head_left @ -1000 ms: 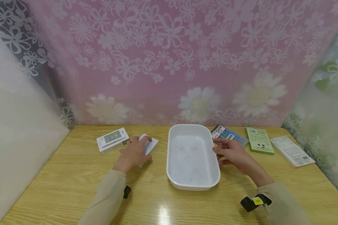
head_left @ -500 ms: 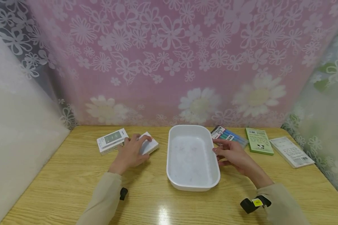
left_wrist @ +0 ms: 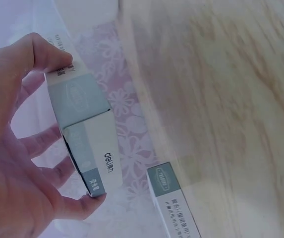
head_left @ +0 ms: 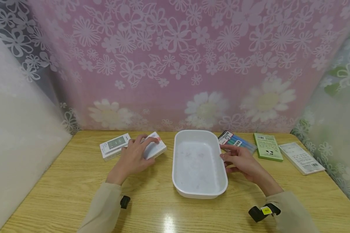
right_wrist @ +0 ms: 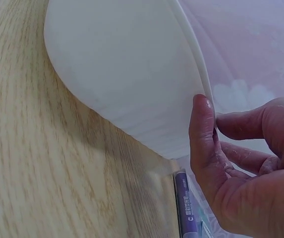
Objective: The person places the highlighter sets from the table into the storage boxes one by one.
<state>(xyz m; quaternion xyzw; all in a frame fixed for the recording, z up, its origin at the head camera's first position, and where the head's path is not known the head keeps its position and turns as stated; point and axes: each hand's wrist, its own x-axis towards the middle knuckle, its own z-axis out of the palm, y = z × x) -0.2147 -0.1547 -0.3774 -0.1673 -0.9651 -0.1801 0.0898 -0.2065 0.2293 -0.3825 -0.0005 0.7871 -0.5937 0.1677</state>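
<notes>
My left hand [head_left: 134, 158] grips a small white and grey-green carton [head_left: 158, 147] left of the tub. In the left wrist view the thumb presses one long side of the carton [left_wrist: 85, 101] and the fingers wrap the other; "deli" is printed near its end. A similar carton [head_left: 115, 147] lies just left of the hand. My right hand [head_left: 242, 161] pinches the right rim of a white plastic tub [head_left: 199, 195], thumb and fingers on either side of its edge. The right wrist view shows the outer wall of the tub [right_wrist: 122, 64] beside the fingers.
Behind my right hand lies a clear pack of blue and green pens [head_left: 240, 142]. Farther right are a green box [head_left: 269, 147] and a white packet [head_left: 302, 158]. A flowered pink curtain [head_left: 163, 64] hangs along the table's back edge.
My left hand has taken a firmer hold of the carton and tilted it up, shifting it slightly right. The right hand has kept its place on the tub's rim.
</notes>
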